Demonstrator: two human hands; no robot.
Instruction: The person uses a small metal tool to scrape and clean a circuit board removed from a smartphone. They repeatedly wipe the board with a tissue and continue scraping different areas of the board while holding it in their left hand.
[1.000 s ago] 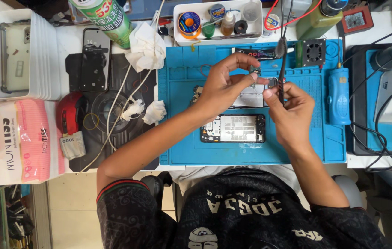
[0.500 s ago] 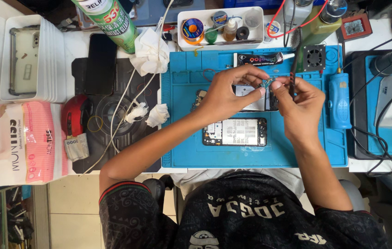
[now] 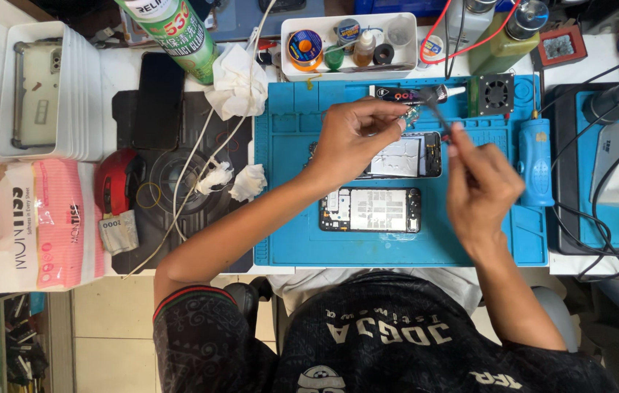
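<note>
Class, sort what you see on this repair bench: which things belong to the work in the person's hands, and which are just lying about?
In use:
- left hand, pinching a small part too tiny to identify
- right hand, holding tweezers
- two opened phones
- blue mat

Lying about:
- green spray can
- crumpled tissues
- pink tissue pack
- white tray of bottles

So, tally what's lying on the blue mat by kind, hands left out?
Opened phone bodies: 2, one near the mat's middle, one further back, partly under the left hand.
Blue handheld tool: 1.
Small black fan: 1.
Black tube: 1.
Total: 5 on the blue mat.
</note>
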